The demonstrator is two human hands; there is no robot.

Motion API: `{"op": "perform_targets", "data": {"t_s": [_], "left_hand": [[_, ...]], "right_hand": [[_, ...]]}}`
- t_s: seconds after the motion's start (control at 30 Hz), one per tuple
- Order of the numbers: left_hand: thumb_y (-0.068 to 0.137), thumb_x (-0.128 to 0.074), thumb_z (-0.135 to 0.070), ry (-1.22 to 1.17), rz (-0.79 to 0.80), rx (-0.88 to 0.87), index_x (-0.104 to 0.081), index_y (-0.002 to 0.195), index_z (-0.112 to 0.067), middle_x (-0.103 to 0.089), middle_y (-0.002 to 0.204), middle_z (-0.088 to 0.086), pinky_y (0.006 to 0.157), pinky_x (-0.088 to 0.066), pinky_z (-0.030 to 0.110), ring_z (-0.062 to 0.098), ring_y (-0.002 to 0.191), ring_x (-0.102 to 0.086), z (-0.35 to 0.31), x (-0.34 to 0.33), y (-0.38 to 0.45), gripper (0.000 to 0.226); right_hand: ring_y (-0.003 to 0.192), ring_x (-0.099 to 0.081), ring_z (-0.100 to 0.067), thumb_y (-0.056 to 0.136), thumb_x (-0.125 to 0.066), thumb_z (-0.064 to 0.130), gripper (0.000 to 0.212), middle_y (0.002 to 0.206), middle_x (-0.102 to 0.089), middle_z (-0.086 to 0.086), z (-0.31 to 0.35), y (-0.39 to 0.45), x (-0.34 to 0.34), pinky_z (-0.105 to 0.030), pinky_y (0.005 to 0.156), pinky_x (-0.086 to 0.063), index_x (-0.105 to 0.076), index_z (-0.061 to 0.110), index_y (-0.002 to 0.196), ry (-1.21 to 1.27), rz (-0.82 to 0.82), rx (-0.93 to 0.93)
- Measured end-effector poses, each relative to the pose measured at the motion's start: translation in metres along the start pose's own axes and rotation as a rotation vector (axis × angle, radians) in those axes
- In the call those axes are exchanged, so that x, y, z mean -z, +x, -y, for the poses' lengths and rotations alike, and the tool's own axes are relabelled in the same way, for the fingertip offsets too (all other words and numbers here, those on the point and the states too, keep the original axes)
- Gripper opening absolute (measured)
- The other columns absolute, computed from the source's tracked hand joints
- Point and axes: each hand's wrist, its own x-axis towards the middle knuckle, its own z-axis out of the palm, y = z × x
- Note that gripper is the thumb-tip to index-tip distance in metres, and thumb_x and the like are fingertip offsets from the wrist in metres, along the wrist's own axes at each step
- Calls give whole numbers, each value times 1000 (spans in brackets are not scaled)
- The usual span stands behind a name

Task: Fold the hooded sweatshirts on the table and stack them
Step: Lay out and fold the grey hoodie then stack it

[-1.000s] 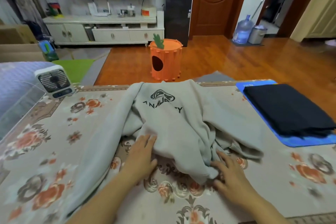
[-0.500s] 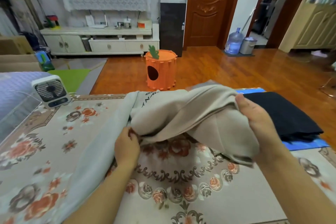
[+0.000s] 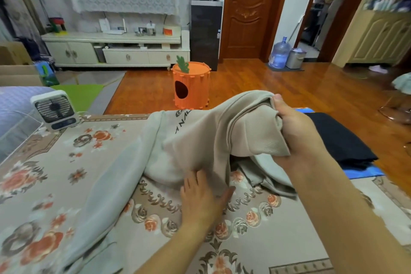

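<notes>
A light grey hooded sweatshirt (image 3: pixel 195 138) with black chest lettering lies bunched on the flowered tablecloth (image 3: pixel 66 180). One sleeve trails toward the near left corner. My right hand (image 3: pixel 295 131) grips the ribbed hem and holds it lifted above the table at the right. My left hand (image 3: pixel 201 196) lies lower, its straight fingers touching the underside fold of the grey cloth. A folded black garment (image 3: pixel 342 140) rests on a blue mat (image 3: pixel 364 172) at the table's right edge, partly hidden behind my right hand.
A small white desk fan (image 3: pixel 54 109) stands at the table's far left corner. Beyond the table's far edge an orange carrot-shaped stool (image 3: pixel 191 84) sits on the wooden floor. A grey cushion edge (image 3: pixel 15 107) is at the left.
My right hand has carried the gripped hem up and to the right. My left hand let go of the cloth it held bunched and now lies flat against the fold, lower on the table.
</notes>
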Motion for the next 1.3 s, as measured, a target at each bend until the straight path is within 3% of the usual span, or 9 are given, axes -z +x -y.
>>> {"op": "perform_targets", "data": {"t_s": [0.1,0.27,0.5,0.57,0.7,0.87,1.03,1.13,1.3], "left_hand": [[80,-47,-82,-53,-8,217,-45,114,-10,-45,110,8,80,-50,46,33,101,-48,-24,-8,5,80],[92,-57,-14,-184,84,365,-54,112,-22,-57,114,6,84,-54,47,29,104,-59,25,30,29,22],[77,-38,4,-224,-571,242,-59,93,0,-60,91,26,74,-37,38,37,86,-55,116,225,78,27],[68,-39,1,-98,-431,168,-56,88,-7,-57,85,15,70,-41,39,31,80,-52,135,251,62,27],[55,-64,12,414,151,40,-56,86,-14,-38,88,0,61,-38,38,32,78,-51,184,222,-35,42],[61,-68,8,341,117,205,-50,90,-19,-36,100,1,61,-45,40,29,84,-44,214,179,-126,44],[76,-65,7,213,11,379,-57,129,-13,-44,119,14,72,-40,42,39,99,-51,205,162,-132,57],[71,-61,12,218,48,345,-63,117,-12,-45,110,11,69,-46,45,38,89,-52,210,164,-131,51],[66,-63,14,109,-70,305,-57,88,-14,-44,108,9,70,-42,43,34,84,-48,188,179,-129,36]], "right_hand": [[97,-74,-27,101,-58,32,31,107,-75,-14,-1,-5,-8,-43,83,-61,-69,6,113,24,-6,-24],[73,-74,-17,99,-60,34,25,85,-76,-7,14,-10,8,-32,60,-61,-69,11,101,72,11,-3],[64,-60,-22,86,-69,43,18,83,-65,-7,49,17,49,-31,60,-50,-71,25,86,-469,323,187],[55,-54,-13,84,-74,26,3,69,-62,1,37,17,54,-22,53,-41,-72,28,84,-984,620,151],[48,-49,-8,81,-78,17,35,69,-62,3,-58,-1,100,-22,44,-38,-56,34,103,-1701,925,-363],[79,-51,-12,76,-61,-5,54,86,-46,11,-144,-15,199,-23,65,-40,-46,46,86,-1786,437,35],[96,-49,-33,68,-64,-6,64,102,-39,-1,-193,-45,241,-41,72,-47,-58,20,127,-1773,-28,247],[94,-55,-38,75,-56,-7,54,110,-44,-8,-195,-54,238,-42,71,-44,-57,17,124,-1634,-141,127],[84,-52,-39,67,-51,-21,44,103,-48,-18,-148,-70,215,-43,70,-45,-69,1,101,-1349,-437,758]]}}
